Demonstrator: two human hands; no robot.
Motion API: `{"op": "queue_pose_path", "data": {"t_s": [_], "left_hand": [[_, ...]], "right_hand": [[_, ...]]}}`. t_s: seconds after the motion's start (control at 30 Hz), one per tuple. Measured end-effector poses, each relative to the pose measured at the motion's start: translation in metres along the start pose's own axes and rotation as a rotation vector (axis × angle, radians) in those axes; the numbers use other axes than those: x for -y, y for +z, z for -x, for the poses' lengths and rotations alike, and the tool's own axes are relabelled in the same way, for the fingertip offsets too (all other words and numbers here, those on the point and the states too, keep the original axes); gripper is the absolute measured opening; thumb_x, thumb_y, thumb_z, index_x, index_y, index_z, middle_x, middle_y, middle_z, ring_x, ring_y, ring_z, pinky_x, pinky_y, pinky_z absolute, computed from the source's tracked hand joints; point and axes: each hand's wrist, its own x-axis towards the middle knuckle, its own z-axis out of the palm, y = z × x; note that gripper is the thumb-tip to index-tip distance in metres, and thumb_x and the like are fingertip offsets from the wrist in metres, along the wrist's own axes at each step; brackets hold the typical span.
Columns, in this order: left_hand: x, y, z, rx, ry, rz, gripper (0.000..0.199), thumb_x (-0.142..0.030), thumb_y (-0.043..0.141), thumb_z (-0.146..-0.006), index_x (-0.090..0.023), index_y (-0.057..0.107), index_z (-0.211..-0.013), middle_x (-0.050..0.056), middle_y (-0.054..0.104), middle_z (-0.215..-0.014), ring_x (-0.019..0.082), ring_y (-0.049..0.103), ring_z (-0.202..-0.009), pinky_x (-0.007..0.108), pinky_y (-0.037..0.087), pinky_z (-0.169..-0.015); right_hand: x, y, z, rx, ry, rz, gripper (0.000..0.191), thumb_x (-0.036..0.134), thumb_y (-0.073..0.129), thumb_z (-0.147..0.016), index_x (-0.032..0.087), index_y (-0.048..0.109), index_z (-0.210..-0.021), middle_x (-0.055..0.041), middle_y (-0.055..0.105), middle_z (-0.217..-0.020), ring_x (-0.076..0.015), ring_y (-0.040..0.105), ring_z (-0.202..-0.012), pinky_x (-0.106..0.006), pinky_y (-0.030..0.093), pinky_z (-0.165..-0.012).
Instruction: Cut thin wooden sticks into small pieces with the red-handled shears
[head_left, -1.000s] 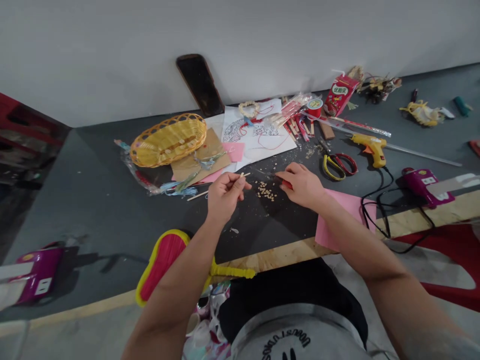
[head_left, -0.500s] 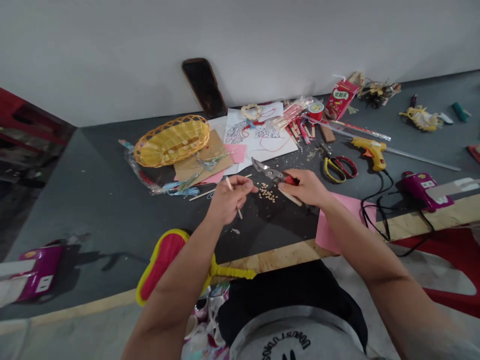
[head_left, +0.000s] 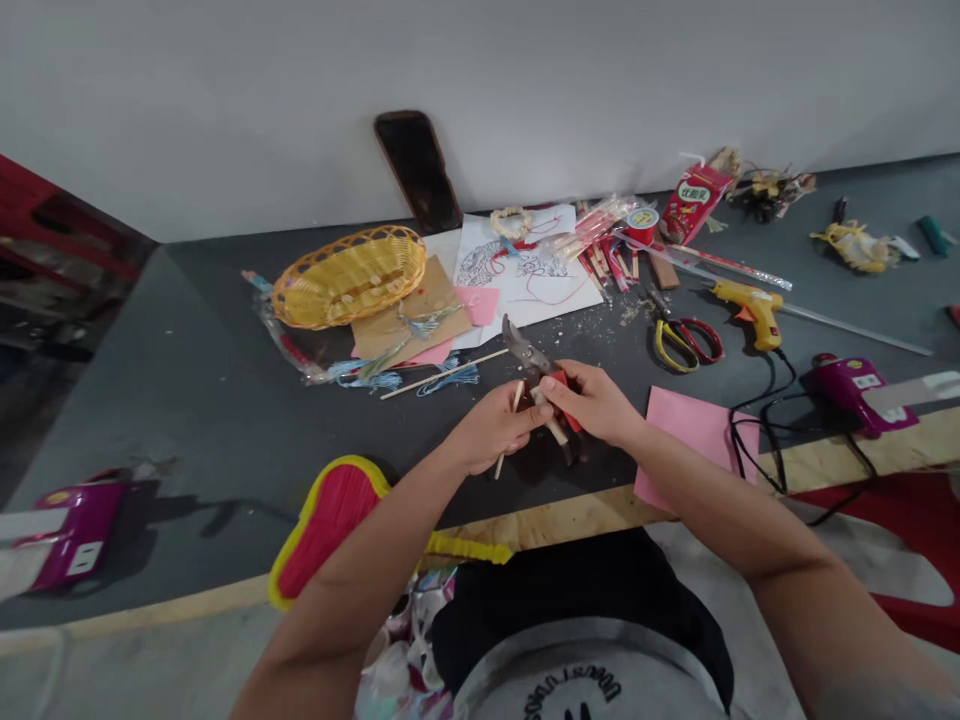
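Note:
My left hand [head_left: 495,430] is closed on a thin wooden stick [head_left: 518,394], which pokes out above and below the fingers. My right hand [head_left: 596,402] is wrapped round red-handled pruning shears [head_left: 527,350], the blades pointing away from me. A second, thicker wooden stick [head_left: 557,431] lies under the right thumb, beside the shears, and the left fingertips meet it. Both hands are close together over the dark tabletop, hiding the small cut pieces of wood. Beyond the left hand a long thin stick [head_left: 442,375] lies near blue tassels [head_left: 455,377].
A yellow wicker basket [head_left: 352,278], printed paper [head_left: 547,285] and a phone [head_left: 420,170] are at the back. Scissors [head_left: 686,343], a glue gun [head_left: 754,310] with its cable and pink paper [head_left: 694,430] lie right. A red-and-yellow woolly shape [head_left: 330,520] is by my left forearm.
My hands have come together. The right has drawn the shears and thicker stick nearer to me and leftward; the left has moved right with its stick. The pile of cut bits is now covered.

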Motion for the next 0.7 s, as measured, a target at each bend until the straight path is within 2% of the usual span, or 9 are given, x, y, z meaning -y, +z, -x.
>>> {"op": "queue_pose_path", "data": {"t_s": [0.07, 0.17, 0.43, 0.57, 0.7], "left_hand": [[0.004, 0.002, -0.002, -0.001, 0.001, -0.022, 0.039, -0.039, 0.083, -0.073, -0.016, 0.055, -0.090, -0.007, 0.054, -0.071, -0.002, 0.029, -0.039, 0.015, 0.024, -0.035], [0.007, 0.004, -0.003, 0.005, -0.024, -0.064, 0.029, -0.033, 0.076, -0.078, -0.017, 0.053, -0.088, -0.008, 0.050, -0.066, -0.001, 0.029, -0.039, 0.015, 0.023, -0.034], [0.004, 0.008, -0.003, 0.033, -0.060, -0.087, 0.020, -0.021, 0.065, -0.074, -0.019, 0.046, -0.081, -0.013, 0.037, -0.055, 0.000, 0.025, -0.036, 0.014, 0.020, -0.035], [0.003, 0.009, -0.004, 0.030, -0.032, -0.114, 0.018, -0.021, 0.065, -0.075, -0.019, 0.048, -0.080, -0.011, 0.040, -0.055, 0.000, 0.027, -0.036, 0.014, 0.020, -0.035], [0.002, 0.006, -0.004, -0.042, -0.006, -0.114, 0.023, -0.024, 0.071, -0.076, -0.019, 0.049, -0.083, -0.011, 0.044, -0.058, -0.001, 0.028, -0.036, 0.014, 0.021, -0.035]], "right_hand": [[0.002, 0.000, 0.001, 0.005, -0.024, 0.095, 0.034, 0.052, 0.055, -0.090, 0.019, 0.060, -0.083, 0.0004, 0.058, -0.076, -0.0140, 0.053, -0.070, -0.026, 0.041, -0.064], [0.004, 0.002, 0.003, 0.017, 0.002, 0.199, 0.030, 0.048, 0.050, -0.091, 0.020, 0.055, -0.082, 0.0025, 0.054, -0.072, -0.0136, 0.051, -0.067, -0.027, 0.039, -0.063], [0.011, 0.002, 0.007, 0.073, 0.012, 0.257, 0.027, 0.044, 0.046, -0.092, 0.025, 0.036, -0.077, 0.0076, 0.041, -0.065, -0.0124, 0.041, -0.061, -0.027, 0.032, -0.059], [0.014, 0.000, 0.006, 0.084, 0.016, 0.206, 0.028, 0.046, 0.046, -0.093, 0.025, 0.038, -0.078, 0.0072, 0.042, -0.066, -0.0124, 0.042, -0.063, -0.027, 0.033, -0.061], [0.010, -0.003, 0.001, 0.155, 0.035, 0.111, 0.037, 0.058, 0.050, -0.092, 0.023, 0.046, -0.083, 0.0056, 0.048, -0.066, -0.0126, 0.046, -0.063, -0.026, 0.037, -0.061]]}}
